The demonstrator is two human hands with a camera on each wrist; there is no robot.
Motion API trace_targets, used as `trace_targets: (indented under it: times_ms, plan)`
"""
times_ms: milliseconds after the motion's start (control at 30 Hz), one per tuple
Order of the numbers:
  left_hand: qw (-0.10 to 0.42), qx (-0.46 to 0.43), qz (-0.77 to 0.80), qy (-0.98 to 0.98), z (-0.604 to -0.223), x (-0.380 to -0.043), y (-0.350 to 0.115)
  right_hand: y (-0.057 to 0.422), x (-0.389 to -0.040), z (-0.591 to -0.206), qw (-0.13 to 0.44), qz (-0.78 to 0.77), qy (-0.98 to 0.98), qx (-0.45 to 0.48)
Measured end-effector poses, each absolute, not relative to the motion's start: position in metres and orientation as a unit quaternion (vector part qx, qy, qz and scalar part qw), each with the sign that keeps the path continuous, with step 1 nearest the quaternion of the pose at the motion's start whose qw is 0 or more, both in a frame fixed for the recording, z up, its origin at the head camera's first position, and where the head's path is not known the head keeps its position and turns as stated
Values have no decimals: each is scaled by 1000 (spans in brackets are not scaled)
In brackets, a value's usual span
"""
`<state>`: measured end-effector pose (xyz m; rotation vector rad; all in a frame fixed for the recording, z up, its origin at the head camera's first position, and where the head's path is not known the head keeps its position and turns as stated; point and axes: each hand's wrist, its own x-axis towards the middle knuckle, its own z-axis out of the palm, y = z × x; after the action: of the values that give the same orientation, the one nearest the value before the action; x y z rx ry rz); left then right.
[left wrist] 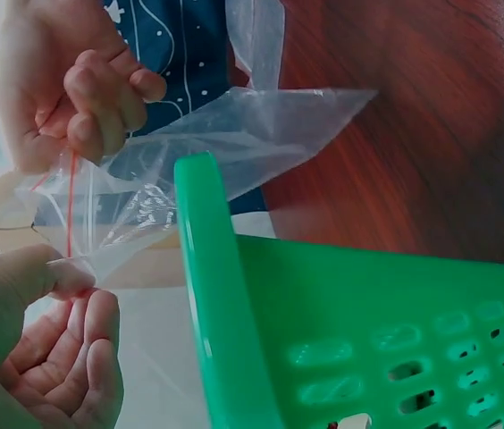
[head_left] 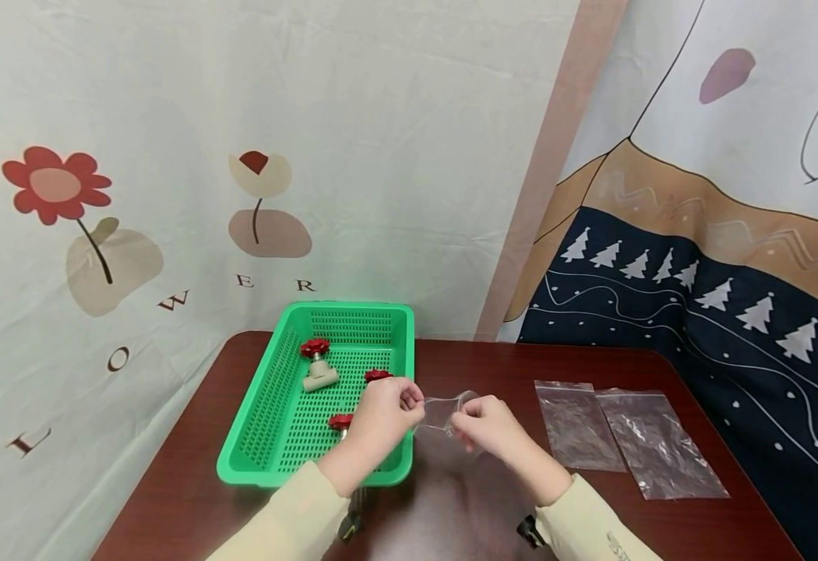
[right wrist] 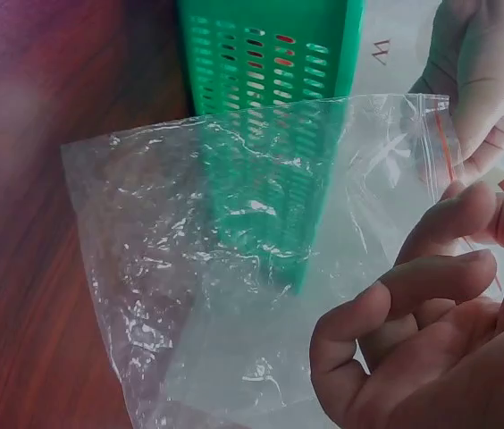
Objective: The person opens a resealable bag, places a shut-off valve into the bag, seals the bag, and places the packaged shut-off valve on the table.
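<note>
A clear zip bag [right wrist: 234,241] with a red line along its mouth hangs between my two hands. My left hand [head_left: 386,407] pinches one side of the mouth between thumb and fingers, beside the green basket's right rim. At the other side, my right hand [head_left: 488,425] pinches the mouth the same way, its fingers curled. In the left wrist view the red line [left wrist: 72,206] runs from one hand to the other. The bag looks flat, and the basket shows through it in the right wrist view.
The green basket [head_left: 241,467] stands at left on the dark red table [head_left: 465,499]. Inside lie a beige valve [head_left: 321,376] with a red handwheel and two more red handwheels [head_left: 378,375], partly hidden by my left arm. Two clear bags [head_left: 577,428] lie flat at right. Printed cloth hangs behind.
</note>
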<state>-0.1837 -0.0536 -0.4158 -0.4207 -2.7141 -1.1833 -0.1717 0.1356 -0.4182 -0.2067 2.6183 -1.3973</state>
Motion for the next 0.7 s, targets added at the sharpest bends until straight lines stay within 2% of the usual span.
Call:
trace_targets:
  times_ms: [200,400,700]
  plan:
    - [45,-145,-401,-903,-414,-183,-54,139,-172,-421,21,-442,892,-90]
    - [47,-167,-401,-899,-412,-184,-54,138,-170,-420,-44,-449,888,-88]
    - [41,-173,-396,-901,-410,-186,-53,135,-169,-426,-183,-337,910,-157]
